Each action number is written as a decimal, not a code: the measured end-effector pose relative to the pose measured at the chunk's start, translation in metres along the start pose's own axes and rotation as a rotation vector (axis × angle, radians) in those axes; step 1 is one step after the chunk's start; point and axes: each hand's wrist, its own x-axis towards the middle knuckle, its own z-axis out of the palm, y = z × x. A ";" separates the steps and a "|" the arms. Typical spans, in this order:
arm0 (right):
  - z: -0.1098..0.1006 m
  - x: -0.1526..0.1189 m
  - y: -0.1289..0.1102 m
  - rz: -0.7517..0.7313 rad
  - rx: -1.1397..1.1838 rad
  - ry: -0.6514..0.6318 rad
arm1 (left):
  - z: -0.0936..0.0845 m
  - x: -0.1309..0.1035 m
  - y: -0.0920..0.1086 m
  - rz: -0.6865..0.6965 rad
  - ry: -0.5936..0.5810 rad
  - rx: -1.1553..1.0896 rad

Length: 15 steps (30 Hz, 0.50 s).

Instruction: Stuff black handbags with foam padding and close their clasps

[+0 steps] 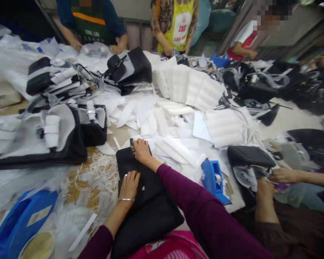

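A black bag (151, 212) lies flat in front of me, with a small round metal stud on its surface. My left hand (129, 185) rests on its left part, fingers stretched out flat and holding nothing. At the bag's far edge my right hand (142, 150) has its fingers curled over the material, beside a strap end with a small metal clasp (132, 148). What lies under the right fingertips is hidden.
Left are wrapped black bags (81, 140), tangled white strings (97, 176) and a blue holder (24, 223). White foam sheets (189, 84) lie beyond, a blue tape dispenser (212, 176) to the right. A co-worker's hands (283, 176) handle another bag; other people stand across the table.
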 end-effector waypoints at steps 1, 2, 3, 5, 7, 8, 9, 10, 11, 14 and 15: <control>-0.002 -0.005 0.000 -0.021 -0.002 -0.004 | 0.003 -0.001 0.000 0.044 -0.017 0.003; -0.004 -0.011 0.001 -0.043 0.000 -0.016 | 0.007 -0.001 -0.001 0.069 -0.030 0.005; -0.005 -0.019 0.002 -0.061 0.005 -0.032 | 0.011 -0.002 -0.003 0.081 -0.038 0.003; -0.006 -0.043 0.007 -0.096 0.019 -0.061 | 0.018 -0.004 -0.008 0.090 -0.043 -0.008; -0.006 -0.073 0.014 -0.154 0.025 -0.072 | 0.026 -0.008 -0.016 0.102 -0.046 -0.043; -0.005 -0.090 0.018 -0.195 0.026 -0.074 | 0.030 -0.010 -0.019 0.107 -0.048 -0.071; -0.004 -0.107 0.021 -0.233 0.028 -0.075 | 0.034 -0.014 -0.023 0.112 -0.052 -0.103; -0.004 -0.122 0.025 -0.264 0.033 -0.078 | 0.037 -0.017 -0.026 0.114 -0.054 -0.131; -0.002 -0.135 0.028 -0.281 0.041 -0.075 | 0.040 -0.021 -0.029 0.112 -0.052 -0.153; -0.001 -0.158 0.039 -0.256 0.103 -0.031 | 0.046 -0.030 -0.034 0.094 -0.033 -0.179; -0.003 -0.160 0.044 -0.233 0.137 -0.003 | 0.047 -0.031 -0.035 0.090 -0.028 -0.184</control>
